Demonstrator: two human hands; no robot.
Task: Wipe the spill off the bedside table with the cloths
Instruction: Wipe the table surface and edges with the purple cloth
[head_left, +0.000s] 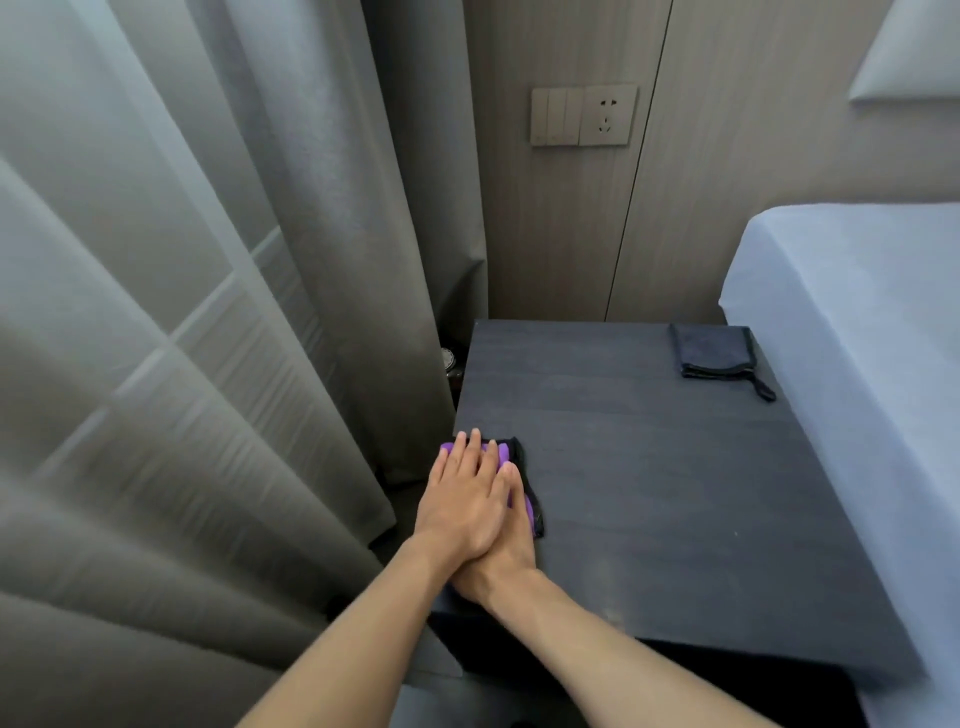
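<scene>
On dark bedside table (649, 467), stacked left hand (462, 506), right hand (506, 545), fingers flat pressing purple cloth (503, 451), grey curtain (182, 312) beside

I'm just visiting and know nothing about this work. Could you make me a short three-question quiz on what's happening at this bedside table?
1. True or false: both hands press on the purple cloth.
2. Where does the dark grey cloth lie on the bedside table? A) far corner beside the bed B) near edge C) by the curtain
3. Fill in: the left hand lies ____ the right hand.

Key: 1 true. 2 A. 3 over (partly on top).
</scene>
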